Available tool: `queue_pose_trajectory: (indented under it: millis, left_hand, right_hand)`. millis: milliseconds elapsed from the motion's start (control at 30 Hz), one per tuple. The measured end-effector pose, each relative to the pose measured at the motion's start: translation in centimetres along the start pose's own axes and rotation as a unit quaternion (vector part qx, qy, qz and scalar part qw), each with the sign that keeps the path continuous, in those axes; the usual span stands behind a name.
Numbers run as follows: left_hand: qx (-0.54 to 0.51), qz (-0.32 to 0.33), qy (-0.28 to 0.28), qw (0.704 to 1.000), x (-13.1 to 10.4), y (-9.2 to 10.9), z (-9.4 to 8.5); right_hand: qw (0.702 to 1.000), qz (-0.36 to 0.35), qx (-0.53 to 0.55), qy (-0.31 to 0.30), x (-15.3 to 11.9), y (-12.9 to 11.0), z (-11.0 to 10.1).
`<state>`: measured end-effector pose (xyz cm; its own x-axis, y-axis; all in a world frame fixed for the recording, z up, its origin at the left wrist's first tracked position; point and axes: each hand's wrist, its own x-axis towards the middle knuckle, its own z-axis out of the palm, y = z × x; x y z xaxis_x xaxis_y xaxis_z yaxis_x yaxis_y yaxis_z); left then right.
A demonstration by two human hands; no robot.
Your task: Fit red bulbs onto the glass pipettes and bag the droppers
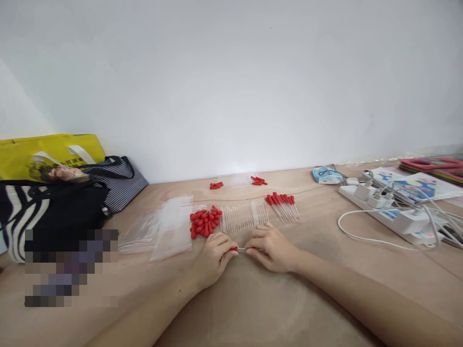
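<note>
My left hand (216,254) pinches a red rubber bulb (234,249) between thumb and fingers. A thin clear dropper tube (242,249) runs from the bulb to my right hand (272,248), whose fingers are closed on it. The bulb and tube meet end to end; how deep the tube sits cannot be seen. Just beyond my left hand lies a pile of red bulbs (203,222). Clear tubes (237,218) are lined up in a row beyond both hands. To their right, several droppers (284,206) with red bulbs on clear tubes lie side by side.
Clear zip bags (172,224) lie left of the bulb pile. Small red pieces (259,180) lie near the wall. At right are a white power strip (383,214) with cables, a blue face mask (326,175) and papers (412,185). A black bag (68,207) stands at left.
</note>
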<state>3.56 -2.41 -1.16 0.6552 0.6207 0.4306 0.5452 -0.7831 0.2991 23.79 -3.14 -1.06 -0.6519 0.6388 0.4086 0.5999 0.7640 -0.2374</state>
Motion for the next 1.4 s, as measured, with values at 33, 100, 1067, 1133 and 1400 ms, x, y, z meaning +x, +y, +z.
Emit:
queue_pose_trajectory:
  millis: [33,100,1067,1133,1400]
  left_hand:
    - [-0.003,0.0,-0.001,1.0,-0.1,-0.2,0.0]
    - [-0.006,-0.01,0.02,1.0,-0.3,-0.6,0.0]
    - [0.007,-0.086,0.024,0.996,-0.3,-0.4,0.0]
    - [0.038,-0.096,0.063,0.993,-0.2,-0.5,-0.1]
    - [0.17,-0.286,0.148,0.931,0.6,-4.2,-3.4]
  right_hand:
    - [1.0,-0.006,-0.01,-0.003,-0.1,0.0,-0.1]
    - [1.0,-0.006,-0.024,-0.008,-0.2,0.1,-0.4]
    - [0.893,0.387,-0.183,0.141,-0.2,7.1,-0.4]
    - [0.894,0.384,-0.189,0.129,0.6,6.5,-0.1]
    - [0.865,0.475,-0.159,0.028,3.2,7.5,-0.7]
